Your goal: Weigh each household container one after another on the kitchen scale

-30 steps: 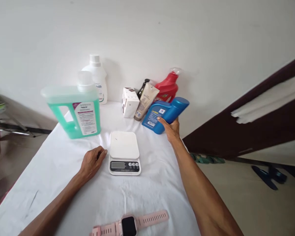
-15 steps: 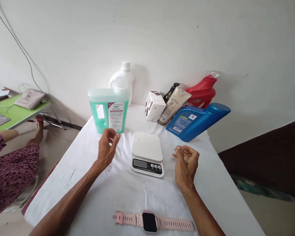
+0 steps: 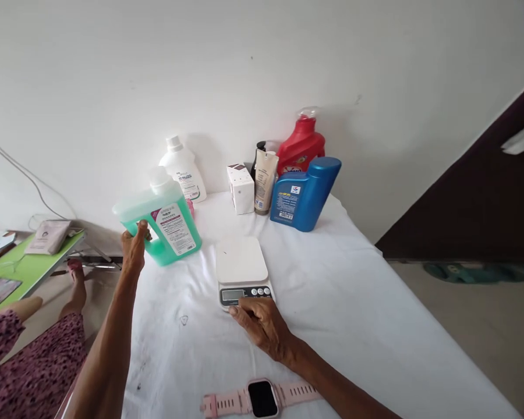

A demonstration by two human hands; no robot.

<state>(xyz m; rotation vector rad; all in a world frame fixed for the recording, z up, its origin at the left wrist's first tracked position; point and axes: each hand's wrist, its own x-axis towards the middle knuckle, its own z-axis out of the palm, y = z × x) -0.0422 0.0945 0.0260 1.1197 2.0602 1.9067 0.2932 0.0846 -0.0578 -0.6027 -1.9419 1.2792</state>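
My left hand point(image 3: 135, 244) is wrapped round the handle of a translucent jug of green liquid point(image 3: 174, 227). The jug leans slightly to the left, its cap upward. A white digital kitchen scale point(image 3: 242, 262) lies in the middle, with nothing on its platform. My right hand point(image 3: 266, 327) is closed at the scale's front edge, fingers curled and thumb pointing left. It covers part of the button panel; whether it touches the scale I cannot tell. Nearer to me lies a pink-strapped smartwatch point(image 3: 262, 398), its right strap end hidden beneath my right forearm.
Along the wall stand a white bottle point(image 3: 183, 169), a white box point(image 3: 241, 192), a beige tube point(image 3: 265, 183), a dark pump bottle point(image 3: 260, 145), a red jug point(image 3: 303, 142) and a blue bottle point(image 3: 308, 198). A person in a patterned garment point(image 3: 48, 372) sits left, by a green table point(image 3: 48, 259).
My left hand has taken hold of the green jug's handle, and the jug has turned and tilted. My right hand has moved left to the scale's front edge. The view has shifted right.
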